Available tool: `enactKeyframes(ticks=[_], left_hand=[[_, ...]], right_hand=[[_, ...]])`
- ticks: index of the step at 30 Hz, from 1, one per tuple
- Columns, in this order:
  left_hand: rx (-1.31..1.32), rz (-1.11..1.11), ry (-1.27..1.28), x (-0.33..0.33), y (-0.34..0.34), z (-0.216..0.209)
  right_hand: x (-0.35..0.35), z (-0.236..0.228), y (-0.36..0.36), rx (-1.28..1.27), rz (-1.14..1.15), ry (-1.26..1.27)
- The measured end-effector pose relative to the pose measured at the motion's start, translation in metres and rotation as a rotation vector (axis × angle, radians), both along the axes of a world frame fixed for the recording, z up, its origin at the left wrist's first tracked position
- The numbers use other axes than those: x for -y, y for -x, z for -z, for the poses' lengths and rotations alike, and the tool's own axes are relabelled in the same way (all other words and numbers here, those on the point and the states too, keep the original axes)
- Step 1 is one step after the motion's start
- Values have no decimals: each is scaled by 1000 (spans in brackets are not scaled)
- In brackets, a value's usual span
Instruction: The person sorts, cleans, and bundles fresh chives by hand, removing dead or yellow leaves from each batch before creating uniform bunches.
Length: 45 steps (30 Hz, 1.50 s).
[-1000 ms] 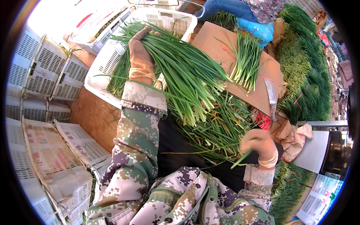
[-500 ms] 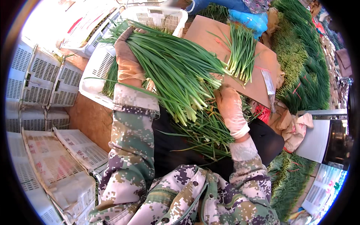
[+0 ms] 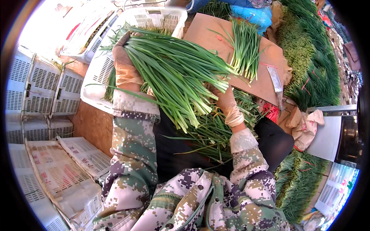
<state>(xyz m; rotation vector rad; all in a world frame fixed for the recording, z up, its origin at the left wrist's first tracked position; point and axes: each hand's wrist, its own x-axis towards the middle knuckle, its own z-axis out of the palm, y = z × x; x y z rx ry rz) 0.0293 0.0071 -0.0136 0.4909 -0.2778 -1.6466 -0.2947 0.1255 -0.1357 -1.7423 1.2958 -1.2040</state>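
A large fanned bunch of garlic chives [image 3: 177,69] lies across the upper middle, green leaves at the left, pale stem ends toward the right. My left hand [image 3: 126,63], in a soiled glove, is closed around its leafy end. At the stem ends is my gloved right hand [image 3: 227,102], its fingers mostly hidden among the stems, so whether they grip is unclear. Under both hands, loose chives [image 3: 212,138] are heaped over my dark-clad lap. A smaller bunch of chives [image 3: 246,48] rests on a brown board [image 3: 204,32] beyond my right hand.
A broad-bladed knife [image 3: 275,81] lies on the board's right edge, near red ties [image 3: 271,112]. Behind my left hand stands a white crate [image 3: 96,86] holding greens. Stacked crates [image 3: 42,79] line the left side. Chive piles [image 3: 304,57] spread along the right, beside a blue bag [image 3: 252,17].
My right hand has moved up and left, from beside the stem ends to in among them. My left hand and the bunch have shifted slightly left.
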Motion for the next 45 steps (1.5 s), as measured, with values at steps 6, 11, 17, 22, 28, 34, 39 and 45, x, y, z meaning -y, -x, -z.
enactKeyframes(ticks=[6,11,17,22,28,34,39,45], left_hand=[[106,-47,-141,11,8,-12],[325,-396,-46,50,-7,-82],[1632,-516,11,67,9,-125],[3041,-622,14,92,-44,-170],[2998,-295,-193,91,30,-164],[2782,-376,28,70,60,-160],[2124,-786,161,59,50,-159],[2445,-829,119,76,88,-169]], right_hand=[[-34,-30,26,-317,-197,-112],[-115,0,63,-611,-405,-376],[-123,-56,83,-906,-496,-711],[-65,-58,73,-856,-57,-35],[46,-64,36,-67,88,107],[113,-45,-24,517,-135,230],[43,-30,-35,-215,-112,360],[-26,15,19,102,-319,-773]])
